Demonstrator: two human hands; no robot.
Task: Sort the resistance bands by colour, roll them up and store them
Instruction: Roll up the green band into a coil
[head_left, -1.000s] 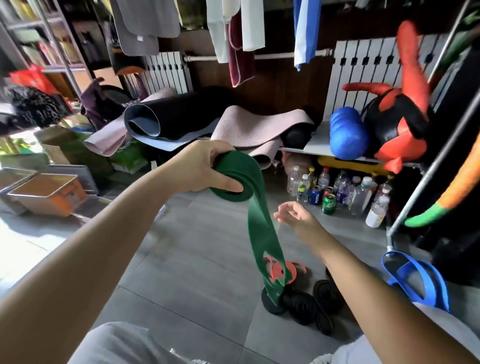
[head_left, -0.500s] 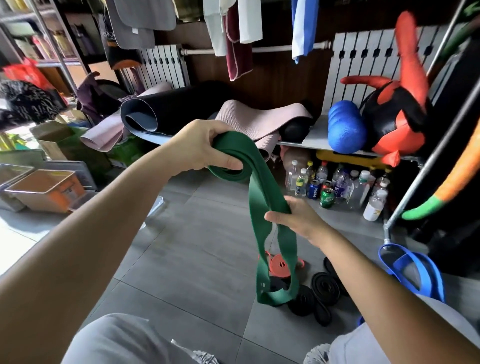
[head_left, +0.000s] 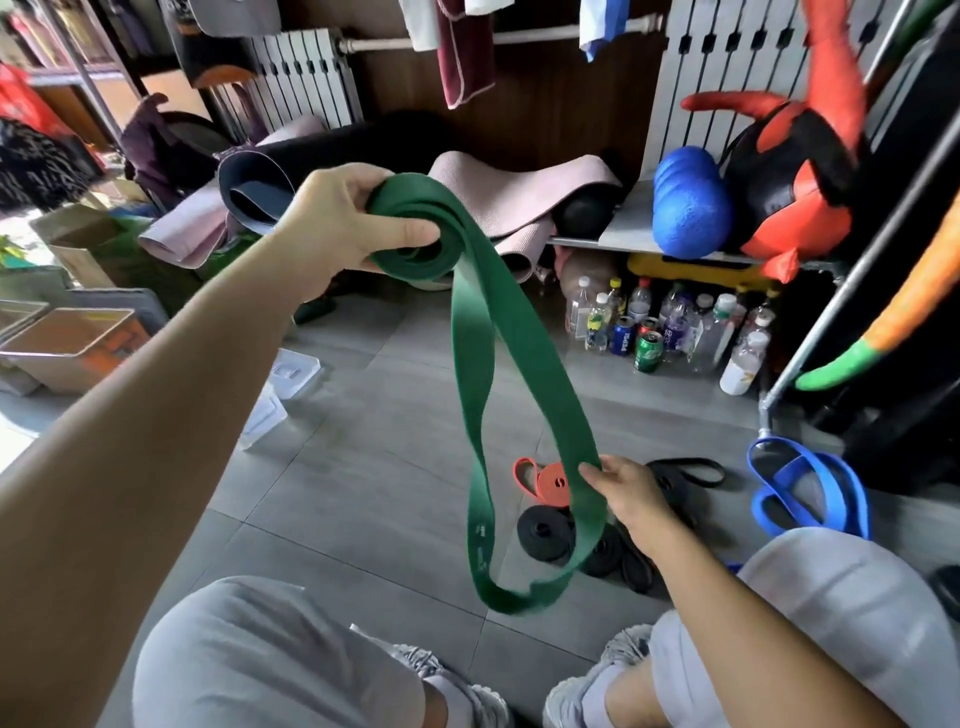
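A wide green resistance band (head_left: 470, 364) is partly coiled at its top end, and my left hand (head_left: 343, 223) grips that coil held up in the air. The rest of the band hangs down as a long loop. My right hand (head_left: 631, 491) pinches the right strand low down, near the floor. On the grey tiles behind it lie a rolled orange band (head_left: 550, 480), several rolled and loose black bands (head_left: 545, 532), and a loose blue band (head_left: 810, 486) by my right knee.
Yoga mats (head_left: 519, 192) and a blue foam roller (head_left: 688, 208) lie at the back. Bottles and cans (head_left: 670, 332) stand under a low shelf. Open boxes (head_left: 67, 343) sit at the left, a clear plastic tray (head_left: 285, 384) on the floor, a metal rack (head_left: 810, 353) at the right.
My right hand has slid down the hanging strand toward the floor, spreading the loop wider. My left hand still holds the coil up, slightly higher in view.
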